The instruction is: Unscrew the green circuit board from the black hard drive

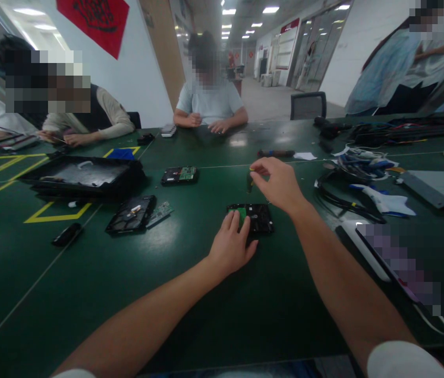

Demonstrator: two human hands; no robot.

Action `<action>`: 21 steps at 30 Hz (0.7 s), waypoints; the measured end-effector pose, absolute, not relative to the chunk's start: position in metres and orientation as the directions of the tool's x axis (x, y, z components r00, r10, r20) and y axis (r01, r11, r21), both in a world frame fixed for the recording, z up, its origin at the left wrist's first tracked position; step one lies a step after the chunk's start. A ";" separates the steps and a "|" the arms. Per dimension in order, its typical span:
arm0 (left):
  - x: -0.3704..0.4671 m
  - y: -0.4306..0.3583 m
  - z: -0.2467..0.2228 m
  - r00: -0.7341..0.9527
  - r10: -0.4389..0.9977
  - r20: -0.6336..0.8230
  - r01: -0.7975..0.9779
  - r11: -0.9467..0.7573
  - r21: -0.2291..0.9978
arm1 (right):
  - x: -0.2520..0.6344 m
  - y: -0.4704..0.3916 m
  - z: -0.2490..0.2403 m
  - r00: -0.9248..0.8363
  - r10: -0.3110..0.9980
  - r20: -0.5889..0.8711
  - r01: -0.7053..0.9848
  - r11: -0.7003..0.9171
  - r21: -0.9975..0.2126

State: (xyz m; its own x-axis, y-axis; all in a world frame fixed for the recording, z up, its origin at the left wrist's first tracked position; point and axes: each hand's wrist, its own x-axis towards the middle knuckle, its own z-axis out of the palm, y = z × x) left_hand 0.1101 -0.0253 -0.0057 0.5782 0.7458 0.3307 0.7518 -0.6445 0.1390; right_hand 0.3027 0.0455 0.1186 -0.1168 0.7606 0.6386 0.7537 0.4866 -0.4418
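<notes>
A black hard drive [260,216] with a green circuit board lies on the table in front of me. My left hand [230,241] rests on its left part with fingers stretched out, the fingertips over the green board. Just beyond the drive, my right hand [275,178] is closed in a pinch at the top of a small dark screwdriver [250,181] with a yellow end. The screwdriver hangs roughly upright; its lower end is blurred, and I cannot tell whether it touches anything.
Left of me are another drive [180,175], an opened drive case [131,214], a loose circuit board [160,214] and a black tray [84,176]. Cables [363,163], a phone [399,262] and a grey metal box [442,188] lie right. A person [211,100] sits opposite.
</notes>
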 end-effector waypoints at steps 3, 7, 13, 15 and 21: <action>0.110 -0.025 -0.005 0.578 0.744 0.336 0.750 -0.646 0.142 | 0.303 0.045 0.119 -0.097 0.764 0.637 0.753 0.475 -0.455; 0.110 -0.025 -0.005 0.580 0.742 0.335 0.749 -0.648 0.140 | 0.303 0.046 0.119 -0.115 0.751 0.650 0.760 0.488 -0.430; 0.110 -0.025 -0.005 0.580 0.742 0.337 0.749 -0.648 0.136 | 0.302 0.045 0.119 -0.102 0.763 0.638 0.771 0.466 -0.435; 0.110 -0.025 -0.005 0.579 0.742 0.338 0.748 -0.649 0.141 | 0.301 0.044 0.119 -0.066 0.773 0.631 0.769 0.442 -0.462; 0.110 -0.025 -0.005 0.583 0.740 0.336 0.742 -0.653 0.152 | 0.300 0.044 0.119 -0.089 0.779 0.620 0.748 0.464 -0.476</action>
